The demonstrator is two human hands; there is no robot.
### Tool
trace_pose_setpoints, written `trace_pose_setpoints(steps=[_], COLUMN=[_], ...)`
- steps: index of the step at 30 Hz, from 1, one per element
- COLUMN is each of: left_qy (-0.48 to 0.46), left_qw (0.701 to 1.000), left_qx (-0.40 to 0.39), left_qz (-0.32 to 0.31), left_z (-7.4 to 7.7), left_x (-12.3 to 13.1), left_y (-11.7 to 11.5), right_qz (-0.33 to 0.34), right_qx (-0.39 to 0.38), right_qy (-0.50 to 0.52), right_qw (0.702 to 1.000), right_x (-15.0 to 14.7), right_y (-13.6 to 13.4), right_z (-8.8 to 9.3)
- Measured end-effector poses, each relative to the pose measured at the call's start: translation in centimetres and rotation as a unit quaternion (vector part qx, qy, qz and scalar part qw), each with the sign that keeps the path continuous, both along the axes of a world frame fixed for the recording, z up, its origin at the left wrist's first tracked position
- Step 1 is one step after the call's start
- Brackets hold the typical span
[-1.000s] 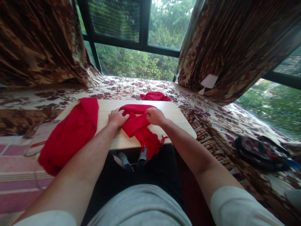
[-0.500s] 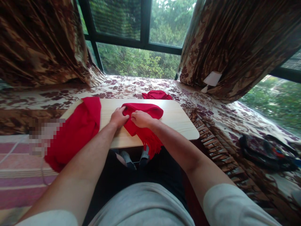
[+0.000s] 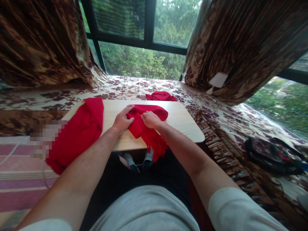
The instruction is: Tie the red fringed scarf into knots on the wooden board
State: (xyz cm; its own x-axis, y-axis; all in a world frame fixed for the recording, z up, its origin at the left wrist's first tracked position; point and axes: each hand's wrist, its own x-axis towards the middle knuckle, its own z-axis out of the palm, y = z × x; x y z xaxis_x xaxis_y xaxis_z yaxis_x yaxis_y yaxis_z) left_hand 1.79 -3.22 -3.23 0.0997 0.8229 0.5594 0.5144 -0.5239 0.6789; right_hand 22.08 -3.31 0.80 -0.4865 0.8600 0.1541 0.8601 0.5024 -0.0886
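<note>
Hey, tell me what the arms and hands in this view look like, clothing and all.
The left hand and right hand are ungloved, with no watch or bracelet showing. Both forearms are bare. The left sleeve and right sleeve are short, plain and pale grey.

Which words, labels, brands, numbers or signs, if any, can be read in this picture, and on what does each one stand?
None can be read.
The fringed red scarf, the wooden table and the lamp show no lettering.
The dark bag is too blurred to tell.
The patch at left is pixelated, so nothing can be read there.
</note>
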Motion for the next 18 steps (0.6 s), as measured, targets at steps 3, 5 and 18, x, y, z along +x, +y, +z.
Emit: trace_pose_setpoints(steps=[3,5,18], left_qy=[-0.011,-0.021,-0.061], left_qw=[0.998,0.994,0.988], left_qx=[-0.069,-0.105,-0.126], left_qz=[0.005,0.016,0.069], left_z=[0.0,0.1,0.4], left_x=[0.1,0.1,-0.1], left_y=[-0.1,-0.1,-0.2], right_qz=[0.006,0.009,0.041], right_qx=[0.018,0.021,0.005], right_qy=[0.005,0.005,-0.036], right_qw=[1.0,1.0,0.999], right_x=[0.0,0.1,1.1], right_y=[0.3,0.5,-0.5], right_z=[-0.7,-0.9,0.6])
